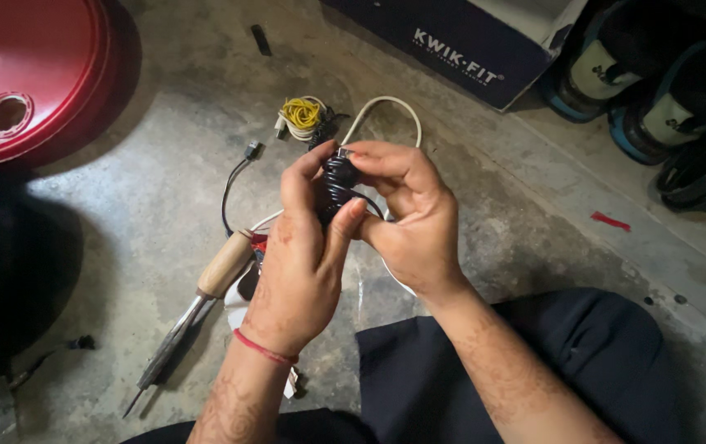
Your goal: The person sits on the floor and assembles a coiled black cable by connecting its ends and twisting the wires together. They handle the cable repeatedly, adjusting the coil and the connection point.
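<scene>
- the coiled black cord (338,187) sits between both my hands, held up above the concrete floor (122,214), roughly in the middle of the view.
- most of it looks already wound into a tight, stacked bundle; a short black strand runs out of the bundle to the right, under my fingers, so i judge the winding nearly done with only the tail end left to tuck or secure. i cannot see the cord's plug or far end.
- my left hand (299,263) is curled about the bundle from the left and below, thumb pressed up against its lower right side, fingers closed round the back; it has firm hold of the cord.
- my right hand (410,222) closes over the top and right, fingertips pinched at the upper end of the bundle, with hardly any gap between fingers and cord.
- just beyond my hands lies a white cable (386,105) arching on the floor, and beside it a small coil bound with yellow rubber bands (302,113).
- down to the left lies a soldering iron (196,308) with a wooden handle, tip pointing towards me, its thin black lead (233,177) curling away.
- further out: a red drum lid (32,74) at top left, a dark cardboard box (468,49) at the top, shoes (657,90) at top right.
</scene>
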